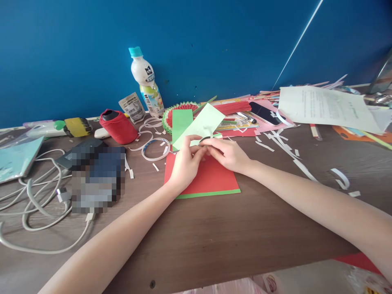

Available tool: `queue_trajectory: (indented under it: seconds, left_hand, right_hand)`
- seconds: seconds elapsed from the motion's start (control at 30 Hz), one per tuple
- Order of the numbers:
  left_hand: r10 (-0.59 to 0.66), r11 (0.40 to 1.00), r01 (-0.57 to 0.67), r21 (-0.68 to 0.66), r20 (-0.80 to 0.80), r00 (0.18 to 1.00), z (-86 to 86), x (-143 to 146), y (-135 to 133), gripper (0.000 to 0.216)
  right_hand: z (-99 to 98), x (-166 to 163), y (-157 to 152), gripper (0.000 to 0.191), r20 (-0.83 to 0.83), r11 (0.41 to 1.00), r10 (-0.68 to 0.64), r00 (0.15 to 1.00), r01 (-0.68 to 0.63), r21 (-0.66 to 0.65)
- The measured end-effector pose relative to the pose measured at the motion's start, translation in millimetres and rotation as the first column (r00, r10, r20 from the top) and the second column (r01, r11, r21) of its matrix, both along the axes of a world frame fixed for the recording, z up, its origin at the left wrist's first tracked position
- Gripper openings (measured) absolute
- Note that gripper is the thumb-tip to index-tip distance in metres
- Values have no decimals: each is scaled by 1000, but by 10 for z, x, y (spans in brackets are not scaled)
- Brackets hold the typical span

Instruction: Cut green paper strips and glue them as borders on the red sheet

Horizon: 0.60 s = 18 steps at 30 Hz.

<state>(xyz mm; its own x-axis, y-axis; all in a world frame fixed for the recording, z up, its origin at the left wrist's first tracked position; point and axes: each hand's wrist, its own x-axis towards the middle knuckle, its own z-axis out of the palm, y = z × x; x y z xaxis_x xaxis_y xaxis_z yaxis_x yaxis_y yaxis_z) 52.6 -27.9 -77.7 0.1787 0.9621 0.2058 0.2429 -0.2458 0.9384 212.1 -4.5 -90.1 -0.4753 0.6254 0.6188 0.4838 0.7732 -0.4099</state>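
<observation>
My left hand (186, 165) and my right hand (228, 154) meet over a red sheet with a green border (211, 177). Their fingers are closed, and the tips almost touch. A pale green strip of paper (202, 122) slants up from behind my left hand, which seems to grip its lower edge. A thin dark curved piece (206, 139) shows at my right fingers; what they pinch is hidden. Behind lie a green paper strip (181, 124) and a pleated red-and-green paper fan (168, 116).
A tape roll (155, 158), a red-wrapped object (119, 127) and a bottle (148, 83) stand left of the papers. White cables (33, 224) sprawl at far left. Paper scraps (301, 167) and a printed sheet (327, 107) lie right. A blue wall (214, 45) bounds the back.
</observation>
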Motion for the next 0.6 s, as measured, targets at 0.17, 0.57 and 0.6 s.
queue_trajectory:
  seconds: [0.17,0.57,0.6]
  left_hand:
    - [-23,999,24,-35,18,1000,2,-4,16,16]
    - [-16,999,17,-44,9,1000,-5,-6,35,8]
    - [-11,999,11,-31,-1,1000,-2,-8,35,8]
  right_hand:
    - [23,14,40,15,-211,984,-60,976,22,-178]
    - [76,9,-28,16,-116,987,-128,985,115,-115]
    - [78,10,-32,18,-107,987,-122,987,110,-113]
